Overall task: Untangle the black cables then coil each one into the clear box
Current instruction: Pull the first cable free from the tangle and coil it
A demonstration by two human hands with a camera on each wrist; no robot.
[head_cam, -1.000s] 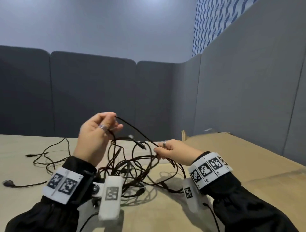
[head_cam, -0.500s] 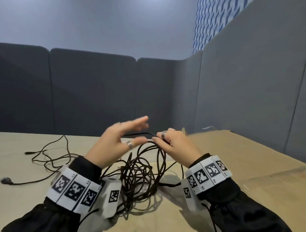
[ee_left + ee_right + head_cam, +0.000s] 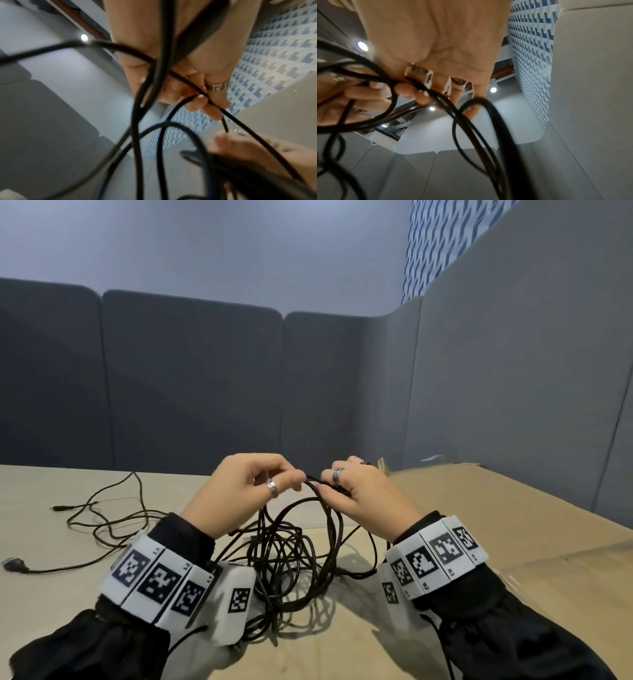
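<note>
A tangle of black cables (image 3: pixel 291 556) hangs from both hands and piles on the beige table (image 3: pixel 51 587). My left hand (image 3: pixel 246 491) pinches a strand between thumb and curled fingers; the left wrist view shows those fingers (image 3: pixel 197 102) curled round the black cable (image 3: pixel 243 125). Just to its right, my right hand (image 3: pixel 363 494) grips several loops, and its thumb and forefinger (image 3: pixel 409 90) squeeze the black cable (image 3: pixel 436 97) in the right wrist view. The two hands nearly touch above the pile. No clear box is visible.
A separate black cable (image 3: pixel 102 515) trails over the table's left side, ending in a plug (image 3: pixel 15 565) near the left edge. Brown cardboard (image 3: pixel 496 525) covers the table on the right. Grey partition panels (image 3: pixel 191 385) stand behind and to the right.
My left hand, spread open half a second ago, has curled round a strand. Both hands rose slightly and stay close together; a second ago they were apart, stretching a cable between them.
</note>
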